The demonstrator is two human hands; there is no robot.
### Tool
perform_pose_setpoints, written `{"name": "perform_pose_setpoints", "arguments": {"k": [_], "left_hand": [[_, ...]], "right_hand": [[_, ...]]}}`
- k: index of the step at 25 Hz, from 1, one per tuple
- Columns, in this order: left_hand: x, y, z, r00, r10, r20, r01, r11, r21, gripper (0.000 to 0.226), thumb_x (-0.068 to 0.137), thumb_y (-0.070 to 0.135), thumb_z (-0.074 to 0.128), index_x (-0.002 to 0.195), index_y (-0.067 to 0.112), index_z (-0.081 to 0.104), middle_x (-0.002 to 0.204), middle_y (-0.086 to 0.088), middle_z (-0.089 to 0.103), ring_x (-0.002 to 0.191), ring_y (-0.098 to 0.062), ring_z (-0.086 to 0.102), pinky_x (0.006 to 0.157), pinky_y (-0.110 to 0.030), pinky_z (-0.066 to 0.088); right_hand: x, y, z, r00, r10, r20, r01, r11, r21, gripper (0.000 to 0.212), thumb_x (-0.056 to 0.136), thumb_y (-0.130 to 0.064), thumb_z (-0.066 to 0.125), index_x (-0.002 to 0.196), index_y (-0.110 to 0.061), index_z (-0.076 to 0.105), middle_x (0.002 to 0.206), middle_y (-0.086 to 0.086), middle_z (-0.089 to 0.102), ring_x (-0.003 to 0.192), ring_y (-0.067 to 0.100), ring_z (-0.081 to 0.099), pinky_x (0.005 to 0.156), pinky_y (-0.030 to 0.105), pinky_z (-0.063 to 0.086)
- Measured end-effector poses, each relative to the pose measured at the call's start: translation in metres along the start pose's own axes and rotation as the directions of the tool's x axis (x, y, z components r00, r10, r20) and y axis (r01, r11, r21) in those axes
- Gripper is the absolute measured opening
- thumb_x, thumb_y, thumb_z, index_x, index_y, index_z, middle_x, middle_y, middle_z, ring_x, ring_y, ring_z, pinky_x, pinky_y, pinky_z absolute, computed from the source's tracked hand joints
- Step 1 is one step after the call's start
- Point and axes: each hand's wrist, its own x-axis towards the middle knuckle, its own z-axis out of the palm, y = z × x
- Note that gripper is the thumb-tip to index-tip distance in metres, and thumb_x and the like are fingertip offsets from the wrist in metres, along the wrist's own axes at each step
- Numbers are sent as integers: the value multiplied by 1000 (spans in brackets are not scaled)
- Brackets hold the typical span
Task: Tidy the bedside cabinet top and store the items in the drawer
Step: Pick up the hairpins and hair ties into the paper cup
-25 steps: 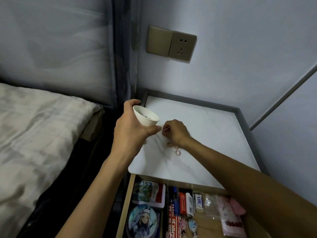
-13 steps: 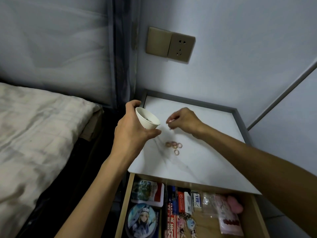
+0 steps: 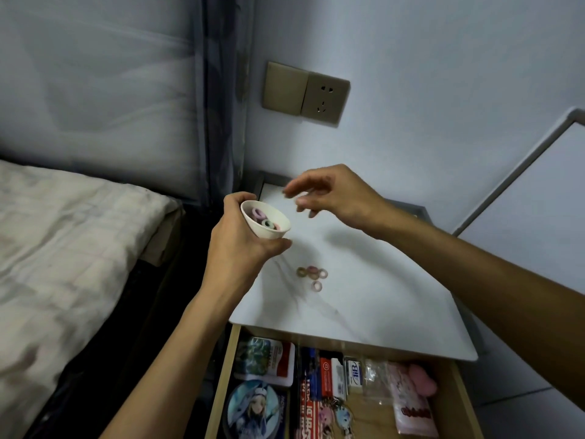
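My left hand [image 3: 240, 248] grips a small white cup [image 3: 265, 224] above the left edge of the white marble cabinet top [image 3: 364, 280]. Small pink and green rings lie inside the cup. Just to the cup's upper right my right hand [image 3: 332, 198] hovers with fingers loosely spread; it is blurred and I see nothing in it. Several small rings [image 3: 311, 275] lie in a cluster on the cabinet top below the hands. The wooden drawer [image 3: 456, 394] under the top stands open, packed with cards, boxes, keychains and a pink pouch.
A bed with a pale quilt [image 3: 63, 264] lies to the left, with a dark gap between it and the cabinet. A wall switch and socket [image 3: 305, 92] sit above the cabinet. A grey rim [image 3: 421, 210] edges the top at the back and right.
My right hand rose from the rings on the top up to beside the cup and its fingers opened. Rings now show inside the cup. The left hand tilted the cup towards me.
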Motion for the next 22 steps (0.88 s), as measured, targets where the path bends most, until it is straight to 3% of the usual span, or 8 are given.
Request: {"name": "perform_pose_setpoints", "arguments": {"k": [5,8,10,15,19,22], "left_hand": [[-2,0,-3,1000,0,5,0,1000,-20,83,62,14,91,129,22,43,116,2,57,96,-13,57,52,-2,43],[-1,0,-3,1000,-4,6,4,1000,-22,82,63,13,90,130,21,43,116,1,57,90,-12,56,48,-2,42],[1,-1,-3,1000,-6,5,6,1000,-17,82,64,13,90,130,21,43,117,0,57,90,-12,56,47,-2,41],[3,-4,-2,1000,-6,3,6,1000,9,83,64,17,90,131,22,43,116,2,57,90,-11,57,48,-2,42],[3,-6,0,1000,0,12,0,999,37,83,62,21,91,130,24,42,113,5,57,90,-8,57,60,-9,47],[1,-5,1,1000,10,12,-10,999,46,83,61,22,91,129,25,43,110,6,57,93,-12,59,73,-21,51]], "right_hand": [[-15,69,12,977,205,-55,-203,978,34,17,88,-6,66,103,-10,73,98,6,74,78,13,68,66,24,53],[-27,106,31,963,269,24,-242,899,-365,30,80,-32,77,109,-27,70,105,-3,68,81,7,62,73,21,48],[-36,120,45,950,308,53,-255,861,-441,37,77,-36,78,112,-29,67,102,-8,61,80,1,56,76,22,45],[-41,127,60,961,276,-25,-269,909,-318,13,80,-11,73,84,-24,70,73,-6,70,72,5,64,75,29,53],[-40,125,63,958,287,6,-272,915,-299,12,83,-4,70,88,-15,71,72,-1,72,68,6,68,71,24,56],[-39,113,50,946,318,-63,-324,937,-134,10,82,-1,71,87,-10,72,74,5,74,65,10,70,65,23,56]]}}
